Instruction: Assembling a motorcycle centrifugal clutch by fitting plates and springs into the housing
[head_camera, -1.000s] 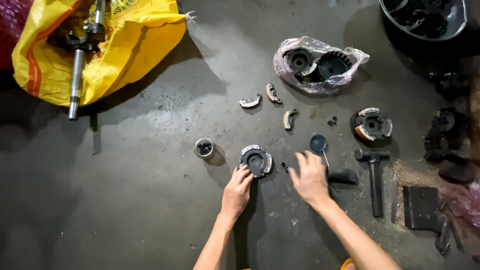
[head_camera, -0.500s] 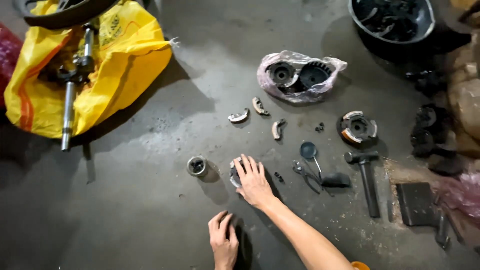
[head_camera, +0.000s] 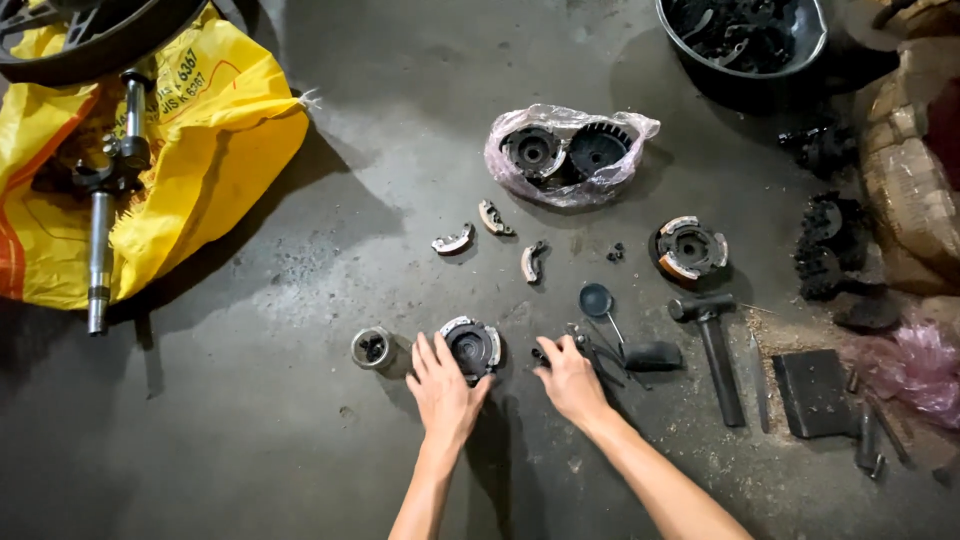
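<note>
On grimy concrete floor (head_camera: 300, 420), hands (head_camera: 445, 385) touch clutch part (head_camera: 472, 346).

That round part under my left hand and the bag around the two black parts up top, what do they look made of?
The round part looks like dark metal with paler, worn pads around its rim, dull and greasy; likely steel, though grime hides it. The bag is thin, clear pinkish plastic film: crinkled, glossy, with the black parts showing through.

Bare grey concrete floor (head_camera: 300, 440) lies open at my eight o'clock. At twelve, three small curved brake shoes (head_camera: 490, 240) are scattered. At three, a black hammer (head_camera: 715, 350) and dark flat plate (head_camera: 812, 392) block my reach.
</note>
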